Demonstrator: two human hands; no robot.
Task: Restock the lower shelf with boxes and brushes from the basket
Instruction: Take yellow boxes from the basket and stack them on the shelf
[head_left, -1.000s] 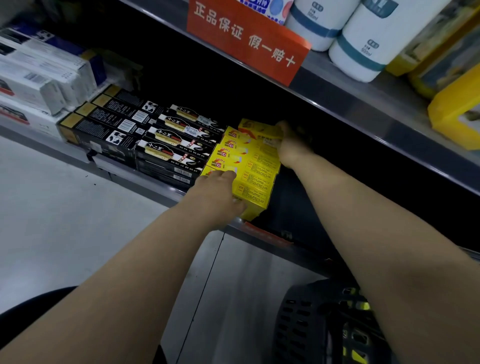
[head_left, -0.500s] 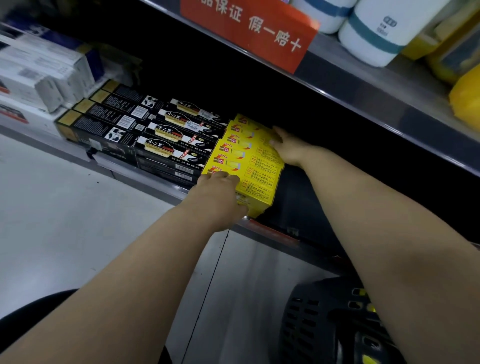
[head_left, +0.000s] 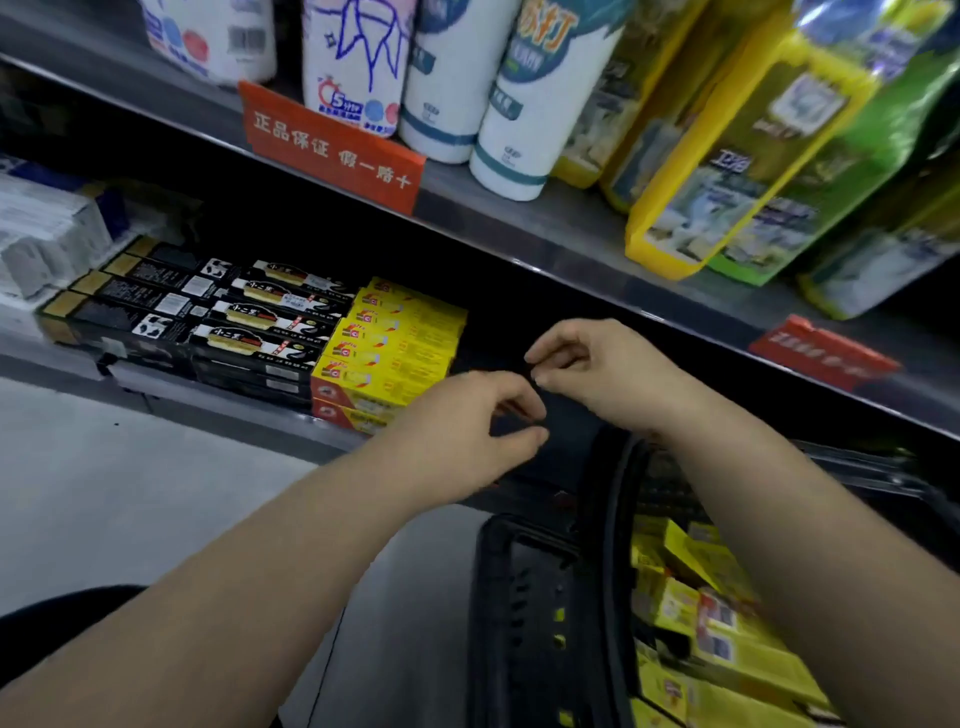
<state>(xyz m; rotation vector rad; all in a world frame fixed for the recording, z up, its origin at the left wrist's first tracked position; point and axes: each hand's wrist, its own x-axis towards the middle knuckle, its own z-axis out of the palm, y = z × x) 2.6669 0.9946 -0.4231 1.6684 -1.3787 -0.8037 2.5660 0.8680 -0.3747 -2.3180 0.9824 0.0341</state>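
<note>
**Both hands empty beside the stack**

Loosely curled, holding nothing: left hand (head_left: 467, 431), right hand (head_left: 597, 369), just right of yellow boxes (head_left: 395, 353) stacked on lower shelf (head_left: 234, 415). Recess behind hands too dark to read. Basket (head_left: 519, 597) cut off at frame bottom; its yellow packs (head_left: 727, 649) blurred, partly behind right forearm.

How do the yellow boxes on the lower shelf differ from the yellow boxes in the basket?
The yellow boxes on the lower shelf lie flat in a neat row; the yellow boxes in the basket lie jumbled and tilted. The shelf boxes all face the same way; the basket boxes face different ways. Both are yellow with red marks.
</note>
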